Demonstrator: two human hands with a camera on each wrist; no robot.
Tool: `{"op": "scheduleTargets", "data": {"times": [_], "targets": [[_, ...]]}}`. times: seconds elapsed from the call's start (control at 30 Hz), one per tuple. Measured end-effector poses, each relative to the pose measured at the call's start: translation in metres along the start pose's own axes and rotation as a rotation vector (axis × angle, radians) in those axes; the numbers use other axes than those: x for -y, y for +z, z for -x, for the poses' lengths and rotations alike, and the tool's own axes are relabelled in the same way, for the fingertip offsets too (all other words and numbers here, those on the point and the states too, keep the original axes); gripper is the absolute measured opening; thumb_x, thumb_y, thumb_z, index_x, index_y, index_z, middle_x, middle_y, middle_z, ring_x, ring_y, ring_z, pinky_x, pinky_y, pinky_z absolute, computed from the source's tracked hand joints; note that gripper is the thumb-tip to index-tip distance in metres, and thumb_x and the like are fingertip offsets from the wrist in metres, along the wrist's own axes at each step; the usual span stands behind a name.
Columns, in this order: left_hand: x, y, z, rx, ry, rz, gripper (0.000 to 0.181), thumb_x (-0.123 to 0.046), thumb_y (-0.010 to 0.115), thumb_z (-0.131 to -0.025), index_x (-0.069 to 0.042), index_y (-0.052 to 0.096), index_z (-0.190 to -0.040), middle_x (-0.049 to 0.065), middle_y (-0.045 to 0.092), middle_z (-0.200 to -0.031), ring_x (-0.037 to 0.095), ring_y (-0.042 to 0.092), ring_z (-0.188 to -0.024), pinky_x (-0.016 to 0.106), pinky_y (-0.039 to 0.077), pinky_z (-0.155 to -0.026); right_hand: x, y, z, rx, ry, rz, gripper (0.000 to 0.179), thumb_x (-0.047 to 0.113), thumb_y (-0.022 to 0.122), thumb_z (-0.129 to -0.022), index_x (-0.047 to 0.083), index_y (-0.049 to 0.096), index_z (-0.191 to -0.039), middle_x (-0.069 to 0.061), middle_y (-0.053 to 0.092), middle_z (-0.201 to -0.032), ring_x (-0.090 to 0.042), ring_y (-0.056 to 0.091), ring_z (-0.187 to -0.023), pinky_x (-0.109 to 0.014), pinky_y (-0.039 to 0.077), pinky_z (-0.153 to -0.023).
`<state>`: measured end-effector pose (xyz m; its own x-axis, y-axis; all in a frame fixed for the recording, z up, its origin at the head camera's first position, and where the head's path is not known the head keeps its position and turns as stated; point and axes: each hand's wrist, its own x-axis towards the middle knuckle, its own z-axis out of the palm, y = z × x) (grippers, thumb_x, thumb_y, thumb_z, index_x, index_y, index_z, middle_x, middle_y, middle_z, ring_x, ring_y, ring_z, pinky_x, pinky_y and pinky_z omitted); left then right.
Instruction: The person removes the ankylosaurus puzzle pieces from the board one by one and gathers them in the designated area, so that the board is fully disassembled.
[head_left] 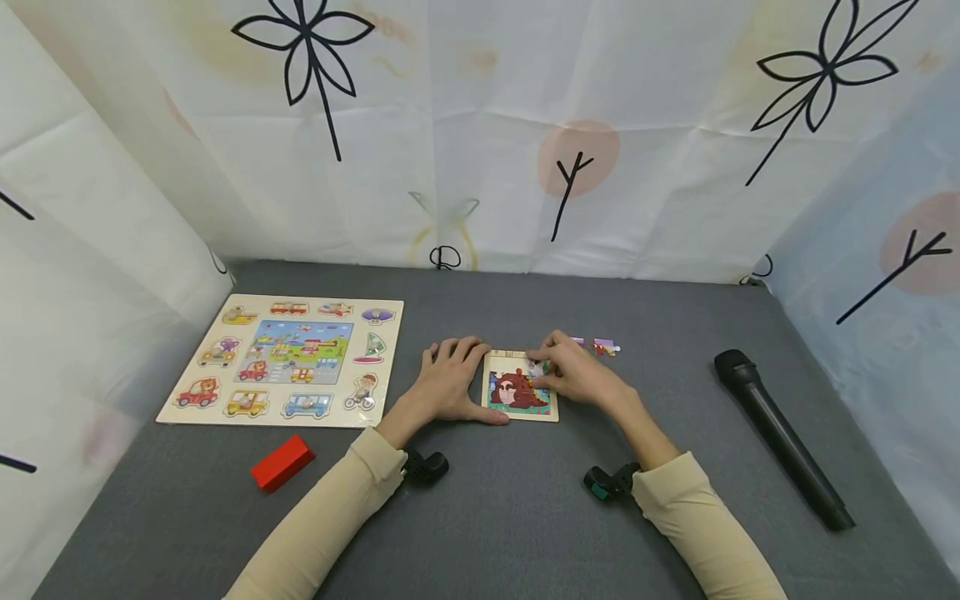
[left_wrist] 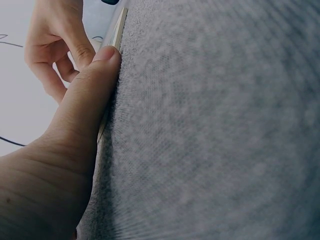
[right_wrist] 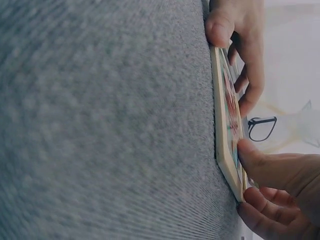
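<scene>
Apparently mostly filled, the puzzle tray [head_left: 505, 362] aside, no: between spread left hand [head_left: 446, 387] touching at nine o'clock and curled right hand [head_left: 576, 372], hold unclear, at three, with loose pieces [head_left: 604, 347] at two remaining.

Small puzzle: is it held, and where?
Left hand rests against the puzzle, thumb at its near left corner; whether the right hand, at its right side, grips it is unclear.

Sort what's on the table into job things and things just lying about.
In the job:
small puzzle, touched by the left hand and right hand
loose pieces beyond the right hand, probably

Just lying about:
large vehicle board
red block
black microphone
</scene>
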<state>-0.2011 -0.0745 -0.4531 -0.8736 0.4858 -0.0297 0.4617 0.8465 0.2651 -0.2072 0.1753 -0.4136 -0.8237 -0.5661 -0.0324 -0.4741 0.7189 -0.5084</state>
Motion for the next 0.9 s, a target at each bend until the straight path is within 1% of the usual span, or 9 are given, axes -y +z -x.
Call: {"op": "scheduleTargets", "data": {"times": [0.23,0.43,0.63,0.9], "targets": [[-0.0001,-0.0006,-0.0004,-0.013,0.005,0.003,0.111,-0.083,0.075,-0.067,-0.024,0.039,-0.155,0.004,0.036,-0.16,0.033,0.035,-0.144,0.065,0.03,-0.11,-0.0026,-0.0027,0.0006,0.04,-0.001,-0.038,0.045,0.015,0.077,-0.092,-0.004,0.066,-0.132,-0.016,0.059,-0.11,-0.018,0.051,-0.081,-0.025,0.042,-0.07],[-0.0009,-0.0013,0.0002,-0.007,0.003,0.022,0.112,-0.082,0.076,-0.067,-0.024,0.039,-0.155,0.005,0.036,-0.16,0.034,0.034,-0.145,0.067,0.028,-0.112,-0.0039,-0.0036,0.0011,0.068,-0.033,-0.031,0.043,0.015,0.077,-0.092,-0.004,0.068,-0.129,-0.016,0.062,-0.108,-0.016,0.051,-0.078,-0.024,0.042,-0.068],[-0.0006,0.0009,-0.0006,-0.006,-0.012,0.026,0.115,-0.084,0.075,-0.065,-0.024,0.038,-0.155,0.003,0.036,-0.16,0.033,0.032,-0.146,0.067,0.026,-0.114,-0.0019,-0.0053,0.0022,0.102,-0.048,-0.05,0.041,0.012,0.076,-0.092,-0.005,0.068,-0.128,-0.017,0.062,-0.109,-0.014,0.049,-0.077,-0.023,0.041,-0.067],[-0.0001,0.0024,-0.001,-0.007,-0.011,0.026,0.115,-0.084,0.075,-0.066,-0.023,0.038,-0.156,0.004,0.036,-0.16,0.034,0.033,-0.145,0.067,0.026,-0.114,-0.0013,-0.0059,0.0026,0.103,-0.054,-0.047,0.039,0.015,0.074,-0.094,-0.002,0.069,-0.128,-0.016,0.062,-0.109,-0.012,0.047,-0.076,-0.023,0.04,-0.067]]}}
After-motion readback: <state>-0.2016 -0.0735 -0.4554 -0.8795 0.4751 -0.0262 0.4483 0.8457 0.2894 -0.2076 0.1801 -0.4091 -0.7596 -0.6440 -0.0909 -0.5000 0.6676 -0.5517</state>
